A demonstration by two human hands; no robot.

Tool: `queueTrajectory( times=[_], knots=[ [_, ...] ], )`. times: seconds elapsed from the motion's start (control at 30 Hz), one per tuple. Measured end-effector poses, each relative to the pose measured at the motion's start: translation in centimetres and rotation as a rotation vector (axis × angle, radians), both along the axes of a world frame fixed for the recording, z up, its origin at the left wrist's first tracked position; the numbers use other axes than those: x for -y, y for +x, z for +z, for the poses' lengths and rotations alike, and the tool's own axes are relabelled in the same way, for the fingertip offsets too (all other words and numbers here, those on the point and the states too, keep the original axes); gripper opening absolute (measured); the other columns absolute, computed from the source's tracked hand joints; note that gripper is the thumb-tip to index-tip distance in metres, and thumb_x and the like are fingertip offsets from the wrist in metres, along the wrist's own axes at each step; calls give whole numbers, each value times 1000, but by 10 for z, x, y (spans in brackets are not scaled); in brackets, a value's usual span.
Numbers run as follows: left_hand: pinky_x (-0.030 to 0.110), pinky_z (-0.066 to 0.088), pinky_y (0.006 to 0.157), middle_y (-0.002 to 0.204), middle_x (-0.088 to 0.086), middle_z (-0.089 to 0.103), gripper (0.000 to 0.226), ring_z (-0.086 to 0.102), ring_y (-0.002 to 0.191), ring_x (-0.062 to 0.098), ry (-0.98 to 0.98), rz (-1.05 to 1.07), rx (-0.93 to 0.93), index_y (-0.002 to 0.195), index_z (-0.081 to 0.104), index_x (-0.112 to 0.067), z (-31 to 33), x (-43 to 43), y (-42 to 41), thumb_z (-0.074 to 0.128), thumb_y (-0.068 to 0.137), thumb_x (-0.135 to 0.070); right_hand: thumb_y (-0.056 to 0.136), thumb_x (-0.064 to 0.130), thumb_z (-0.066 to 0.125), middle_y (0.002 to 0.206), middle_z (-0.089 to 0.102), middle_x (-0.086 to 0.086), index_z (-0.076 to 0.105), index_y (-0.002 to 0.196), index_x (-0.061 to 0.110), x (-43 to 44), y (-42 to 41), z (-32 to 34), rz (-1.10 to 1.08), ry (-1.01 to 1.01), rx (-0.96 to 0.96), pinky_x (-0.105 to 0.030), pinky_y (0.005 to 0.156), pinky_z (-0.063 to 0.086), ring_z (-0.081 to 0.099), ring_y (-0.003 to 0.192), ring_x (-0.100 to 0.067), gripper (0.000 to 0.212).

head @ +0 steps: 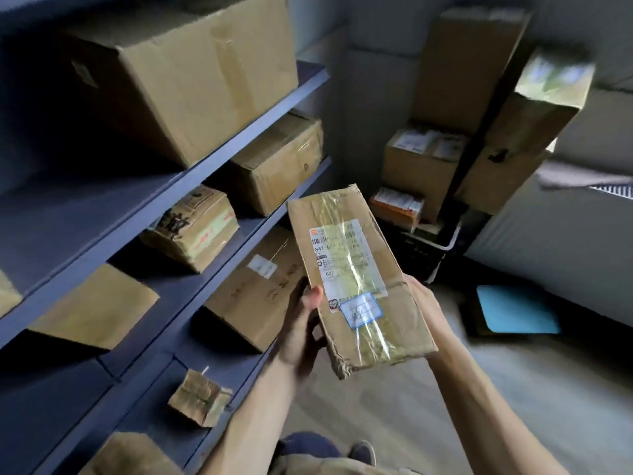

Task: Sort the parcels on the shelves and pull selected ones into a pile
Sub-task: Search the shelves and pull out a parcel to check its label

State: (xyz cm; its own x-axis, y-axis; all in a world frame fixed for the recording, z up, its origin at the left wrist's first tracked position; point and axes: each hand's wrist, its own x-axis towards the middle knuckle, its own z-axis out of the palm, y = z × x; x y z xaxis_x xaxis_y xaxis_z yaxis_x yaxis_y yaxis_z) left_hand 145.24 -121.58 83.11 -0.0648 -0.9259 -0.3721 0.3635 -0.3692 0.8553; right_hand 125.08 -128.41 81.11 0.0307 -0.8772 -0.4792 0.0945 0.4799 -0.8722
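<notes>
Flat taped parcel (359, 279) held mid-air, right of shelves (239, 133). Left hand (305, 323) grips left edge, thumb on top; right hand (423, 296) supports right edge, finger position cannot be told. Judged light, stiff, tape slippery; grip bare cardboard edges

The left hand (301, 323) and the right hand (419, 293) are bare. The left forearm (253, 413) and the right forearm (479, 406) are bare too, uncovered all the way to the near edge of the view. Between the forearms, at that near edge, lies a strip of tan cloth (329, 469); which garment it is cannot be told. Just beyond it is a rounded, blurred patch of dark navy cloth (308, 445). To the right of that is the rounded toe of a dark grey-blue shoe (363, 452).
</notes>
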Motion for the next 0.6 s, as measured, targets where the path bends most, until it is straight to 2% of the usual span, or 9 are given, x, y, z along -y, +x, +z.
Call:
queueTrajectory(
  times=[0.03,0.07,0.17,0.2,0.27,0.33,0.4,0.5,0.6],
  knots=[
    [67,36,116,145,6,62,101,58,135,31,32,7,34,149,50,-30,-2,13,-7,76,65,-81,106,26,56,91,72,-18,70,108,-2,6,-14,3,-37,16,1,-22,65,49,66,79,-10,30],
    [66,37,115,144,5,63,102,59,134,30,38,-5,45,148,52,-31,3,29,-17,76,63,-82,106,29,57,99,74,-16,70,116,-1,14,-30,2,-73,17,8,-24,66,50,66,80,-11,34],
    [62,39,116,139,7,67,85,62,130,31,136,11,-19,137,65,-31,-1,82,-47,70,70,-82,106,27,55,115,75,-5,71,123,7,47,-65,-9,-145,15,-47,-14,63,52,71,78,2,31],
    [60,40,116,136,7,69,74,64,128,31,160,-10,-43,131,71,-33,-2,99,-55,63,75,-81,106,29,55,116,75,-2,73,122,11,58,-74,-14,-147,26,-67,-15,68,53,72,82,2,30],
    [55,45,112,132,8,71,63,66,124,31,213,-20,-31,122,77,-33,-6,136,-70,55,84,-79,103,37,57,109,77,4,78,112,22,81,-86,-15,-151,30,-78,-27,83,52,71,92,-8,27],
    [48,53,100,131,10,71,64,69,119,30,240,-44,-68,127,74,-27,-11,183,-89,51,86,-71,102,35,58,95,75,7,80,94,25,116,-99,-18,-190,53,-34,-34,89,49,65,90,-12,25],
    [43,56,90,133,12,70,69,69,118,31,239,-33,-80,135,66,-24,-15,224,-102,49,86,-69,103,28,58,90,73,5,80,87,24,147,-109,-20,-234,50,-1,-35,88,49,63,87,-13,28],
    [38,59,78,131,10,71,77,68,120,32,278,-78,-56,137,65,-28,-26,301,-122,55,79,-78,104,25,56,99,76,-2,79,103,14,205,-127,-23,-276,14,-47,-37,92,49,62,93,-17,26],
    [42,60,81,128,6,73,81,69,119,30,304,-60,-46,134,66,-31,-22,372,-140,63,70,-81,105,33,56,116,77,-3,78,112,15,263,-144,-16,-318,-15,-67,-35,95,48,66,103,-14,28]
  ],
)
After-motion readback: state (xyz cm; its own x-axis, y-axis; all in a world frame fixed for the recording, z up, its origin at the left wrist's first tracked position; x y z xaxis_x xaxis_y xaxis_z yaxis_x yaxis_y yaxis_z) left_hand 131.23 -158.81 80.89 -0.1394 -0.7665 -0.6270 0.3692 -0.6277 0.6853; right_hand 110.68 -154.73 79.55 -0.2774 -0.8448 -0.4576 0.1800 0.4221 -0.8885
